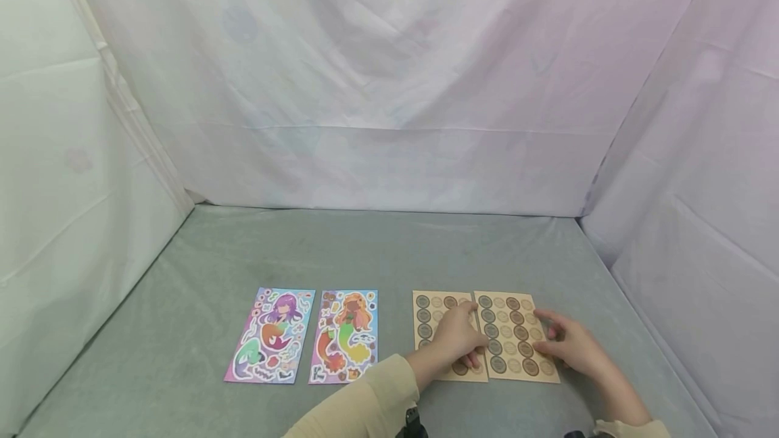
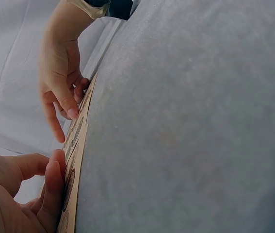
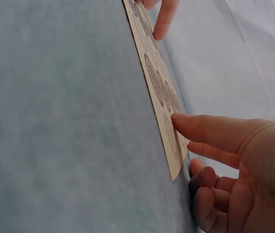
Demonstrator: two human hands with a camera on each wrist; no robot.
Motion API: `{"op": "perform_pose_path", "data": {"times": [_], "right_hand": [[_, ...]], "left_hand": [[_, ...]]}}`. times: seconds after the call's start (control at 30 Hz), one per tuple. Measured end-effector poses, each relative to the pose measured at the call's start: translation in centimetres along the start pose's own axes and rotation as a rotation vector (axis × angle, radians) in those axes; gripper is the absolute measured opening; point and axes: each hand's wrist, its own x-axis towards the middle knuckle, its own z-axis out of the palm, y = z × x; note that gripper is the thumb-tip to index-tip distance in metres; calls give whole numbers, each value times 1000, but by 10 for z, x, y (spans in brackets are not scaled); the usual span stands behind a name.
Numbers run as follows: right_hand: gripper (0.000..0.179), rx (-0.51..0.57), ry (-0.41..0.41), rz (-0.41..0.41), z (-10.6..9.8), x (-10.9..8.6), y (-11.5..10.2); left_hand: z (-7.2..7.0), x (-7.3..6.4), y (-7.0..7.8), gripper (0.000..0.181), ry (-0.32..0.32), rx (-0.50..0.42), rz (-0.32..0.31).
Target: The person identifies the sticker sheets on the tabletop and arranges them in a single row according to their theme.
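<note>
Two tan sheets of round stamp-like stickers lie side by side, the left sticker sheet (image 1: 424, 316) and the right sticker sheet (image 1: 514, 336). My left hand (image 1: 453, 336) reaches over the left sheet, its fingertips touching around the seam between the two. In the left wrist view its thumb and fingers rest on the tan card, partly hiding the circles. My right hand (image 1: 572, 343) is at the right sheet's right edge, thumb and index finger spread and touching it. Up close in the right wrist view, a fingertip (image 3: 181, 119) presses near that edge, while the other fingers curl loosely beyond it.
Two colourful mermaid sticker sheets lie further left: one with a purple-haired mermaid (image 1: 270, 336), the other with an orange-haired mermaid (image 1: 345, 336). All rest on a grey cloth-covered table (image 1: 304, 242). White curtains (image 1: 377, 86) enclose the back and both sides.
</note>
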Motion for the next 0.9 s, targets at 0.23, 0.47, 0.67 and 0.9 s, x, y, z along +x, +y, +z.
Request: {"op": "perform_pose_path", "data": {"times": [0.23, 0.47, 0.67, 0.9], "right_hand": [[73, -12, -10, -9, -1, 3, 1], [72, 5, -22, -19, -2, 3, 2], [76, 25, -47, -13, -4, 2, -1], [75, 45, -85, -46, -9, 2, -9]], "left_hand": [[-2, 3, -1, 72, -28, -18, -5], [-7, 4, 1, 72, -96, -60, -41], [-13, 4, 1, 72, -153, -84, -53], [-17, 7, 2, 70, -180, -36, -20]]}}
